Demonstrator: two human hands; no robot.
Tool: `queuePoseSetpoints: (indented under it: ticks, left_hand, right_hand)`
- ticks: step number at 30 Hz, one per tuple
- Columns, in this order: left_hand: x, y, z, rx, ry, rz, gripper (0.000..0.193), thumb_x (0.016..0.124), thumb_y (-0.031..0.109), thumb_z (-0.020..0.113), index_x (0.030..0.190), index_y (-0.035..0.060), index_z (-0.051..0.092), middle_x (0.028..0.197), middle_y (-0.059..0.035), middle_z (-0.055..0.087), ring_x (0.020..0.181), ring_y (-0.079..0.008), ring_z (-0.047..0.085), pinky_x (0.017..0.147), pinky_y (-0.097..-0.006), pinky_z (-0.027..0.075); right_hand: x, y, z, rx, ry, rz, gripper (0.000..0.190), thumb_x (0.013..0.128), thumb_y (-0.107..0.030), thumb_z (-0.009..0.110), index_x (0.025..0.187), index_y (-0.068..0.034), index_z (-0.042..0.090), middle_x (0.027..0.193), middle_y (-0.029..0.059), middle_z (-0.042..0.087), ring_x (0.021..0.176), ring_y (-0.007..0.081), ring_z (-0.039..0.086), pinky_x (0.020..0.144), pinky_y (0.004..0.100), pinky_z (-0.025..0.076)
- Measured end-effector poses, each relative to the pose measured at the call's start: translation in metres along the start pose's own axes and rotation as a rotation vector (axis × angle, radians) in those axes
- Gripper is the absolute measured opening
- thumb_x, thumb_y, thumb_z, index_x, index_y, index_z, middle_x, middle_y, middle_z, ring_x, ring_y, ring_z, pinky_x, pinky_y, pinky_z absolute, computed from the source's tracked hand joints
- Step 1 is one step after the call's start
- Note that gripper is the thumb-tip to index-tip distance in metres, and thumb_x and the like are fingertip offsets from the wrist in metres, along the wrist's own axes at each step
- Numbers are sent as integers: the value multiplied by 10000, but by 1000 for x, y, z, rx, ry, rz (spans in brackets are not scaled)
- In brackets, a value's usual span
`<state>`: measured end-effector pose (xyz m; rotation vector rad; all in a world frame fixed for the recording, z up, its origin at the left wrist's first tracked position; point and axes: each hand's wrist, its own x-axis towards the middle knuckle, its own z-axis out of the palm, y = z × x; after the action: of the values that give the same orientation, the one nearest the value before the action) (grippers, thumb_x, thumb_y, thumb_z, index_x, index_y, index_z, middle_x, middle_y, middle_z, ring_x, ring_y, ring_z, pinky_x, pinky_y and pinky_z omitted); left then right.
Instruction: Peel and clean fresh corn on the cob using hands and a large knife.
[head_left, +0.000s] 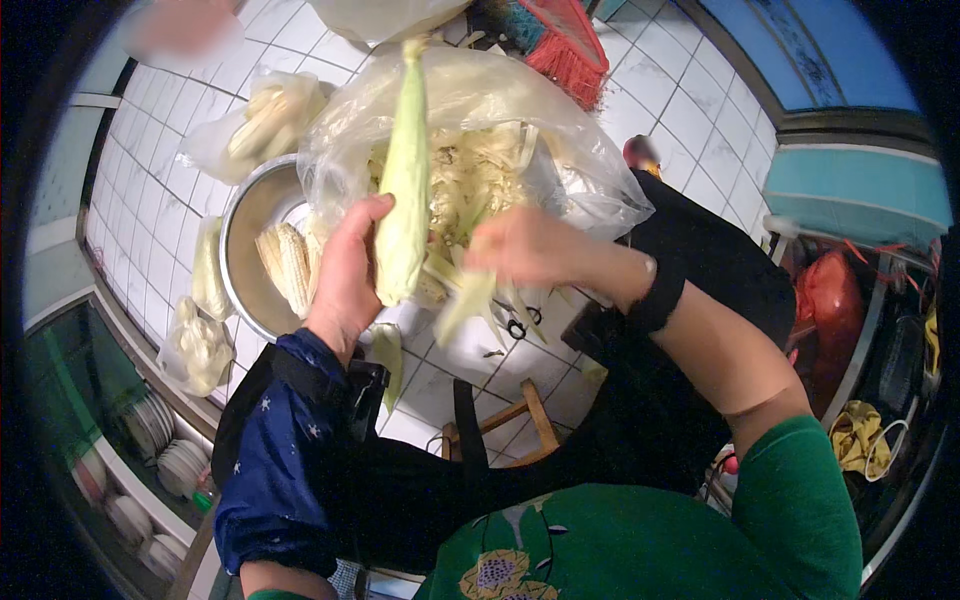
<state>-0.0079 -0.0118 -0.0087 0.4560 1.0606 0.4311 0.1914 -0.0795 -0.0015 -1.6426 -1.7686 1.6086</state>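
My left hand (349, 262) grips an ear of corn in pale green husk (405, 187), its narrow end pointing away from me. To its right is my right hand (517, 244), blurred, with the fingers curled around a strip of green husk (469, 304) that hangs down. Beneath both hands a large clear plastic bag (360, 120) lies wide open, filled with husks and corn silk (480, 172). Left of the bag stands a steel basin (240, 225) with husked corn (293, 259) in it. Black-handled scissors (517, 328) lie below my right hand, partly covered by husk.
Bags of corn (266, 127) and another bag (196, 349) rest on the tiled floor at left, beside a wrapped bundle (208, 270). A red broom (570, 60) is at the top. Stacked plates (180, 465) fill a cabinet at lower left. A wooden stool (536, 420) stands near my legs.
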Motion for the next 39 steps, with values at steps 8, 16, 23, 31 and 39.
queuePoseSetpoints:
  ticks: [8, 16, 23, 31, 39]
  left_hand:
    - [-3, -12, 8, 35, -145, -14, 460, 817, 227, 451, 1198, -29, 465, 988, -154, 615, 834, -241, 606, 782, -336, 483]
    - [-16, -7, 11, 313, -128, 54, 418, 839, 217, 605, 1187, 20, 485, 991, -72, 602, 773, -130, 583, 701, -241, 481]
    - [-16, -8, 1, 248, -177, 31, 379, 835, 228, 458, 1135, -3, 478, 974, -119, 600, 813, -201, 594, 751, -319, 492]
    - [-18, -7, 3, 182, -193, -51, 381, 834, 213, 437, 1137, -15, 470, 938, -122, 599, 823, -203, 599, 751, -315, 492]
    - [-23, -11, 14, 323, -116, 107, 344, 829, 216, 439, 1076, -9, 522, 855, -111, 601, 709, -167, 575, 657, -273, 478]
  right_hand:
    - [22, -6, -19, 739, 389, 125, 317, 890, -305, 530, 1002, -30, 642, 751, 18, 639, 584, 94, 561, 536, 254, 448]
    - [22, -20, -13, 885, 222, 96, 307, 882, -253, 531, 1039, -5, 620, 836, 33, 641, 680, 95, 583, 634, 219, 467]
    - [27, -23, -11, 870, 142, 143, 258, 888, -163, 526, 1054, 27, 576, 895, 43, 605, 662, 70, 554, 581, 221, 470]
    - [31, -15, -11, 529, 298, 90, 210, 816, -177, 555, 823, 17, 635, 634, 42, 599, 572, 87, 557, 527, 228, 443]
    - [32, -18, -7, 558, 360, 118, 157, 799, -138, 541, 743, 0, 591, 589, 14, 553, 496, 66, 500, 437, 206, 382]
